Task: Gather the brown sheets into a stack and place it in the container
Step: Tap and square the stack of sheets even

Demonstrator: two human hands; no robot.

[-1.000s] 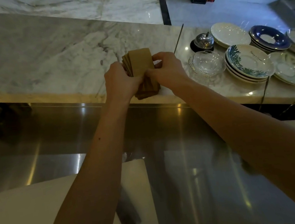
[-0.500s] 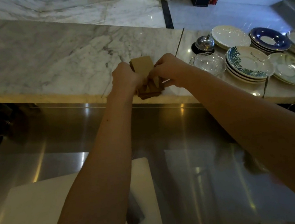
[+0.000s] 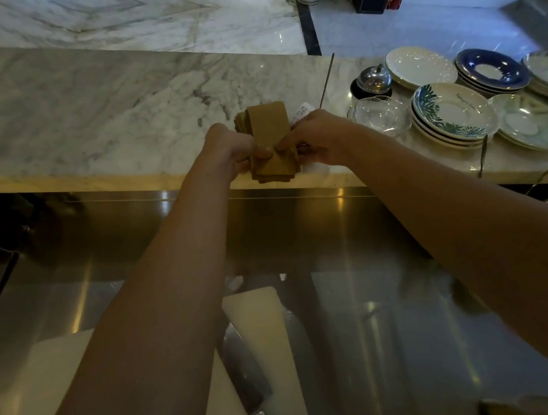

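Both arms are stretched out over the steel worktop [image 3: 363, 299] toward the marble counter [image 3: 98, 108]. The left hand [image 3: 227, 149] and the right hand [image 3: 317, 136] meet on a bundle of brown sheets [image 3: 271, 138], one hand on each side, at the near edge of the marble. The fingers of both hands are curled and pressed in against the bundle's sides, thumbs on the top sheet near its middle. The sheets aren't squared up: edges fan out at the far left corner and again at the near end, where the lower ones stick out past the counter's edge. Whether the bundle rests on the marble or is held just above it, I cannot tell.

Just right of the hands sits a clear glass dish [image 3: 378, 115], then a stack of leaf-patterned plates [image 3: 451, 115], with a small metal bell [image 3: 372, 79] behind and blue-rimmed plates [image 3: 492, 72] farther right. Down on the steel, a white cutting board [image 3: 260, 329] carries a knife [image 3: 249, 382], partly hidden by the left forearm.
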